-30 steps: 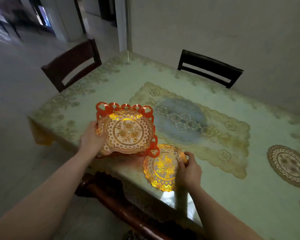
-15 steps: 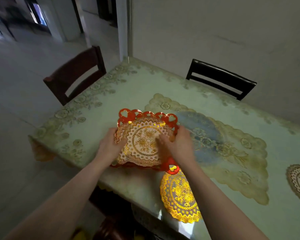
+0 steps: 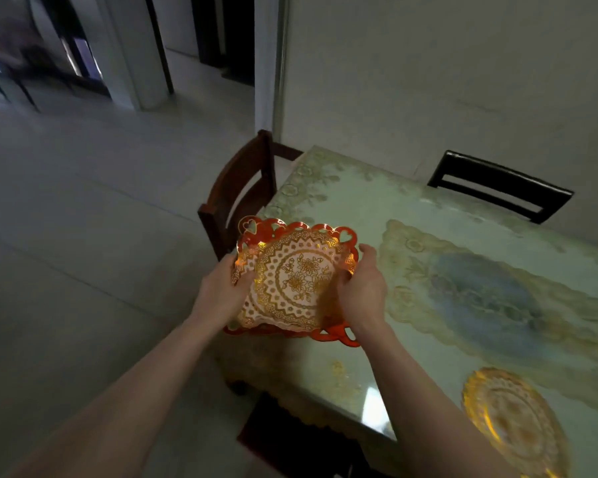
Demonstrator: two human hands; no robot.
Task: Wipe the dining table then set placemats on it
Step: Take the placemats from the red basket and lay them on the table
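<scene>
A red plastic basket (image 3: 328, 334) with heart cut-outs is held over the near left corner of the dining table (image 3: 387, 215). A stack of round gold lace placemats (image 3: 296, 277) lies in it. My left hand (image 3: 221, 288) grips the basket's left side and the mats' edge. My right hand (image 3: 363, 288) grips the right side, thumb on the top mat. One gold placemat (image 3: 511, 419) lies flat on the table near the front edge, to the right.
The table has a floral cloth under glass. A brown wooden chair (image 3: 239, 191) stands at the table's left end, a black chair (image 3: 497, 186) at the far side by the wall. Another chair seat (image 3: 273, 432) sits below the front edge. Tiled floor spreads left.
My right hand left the single mat on the table and took the basket's right side. The basket and my view have moved left toward the table's corner.
</scene>
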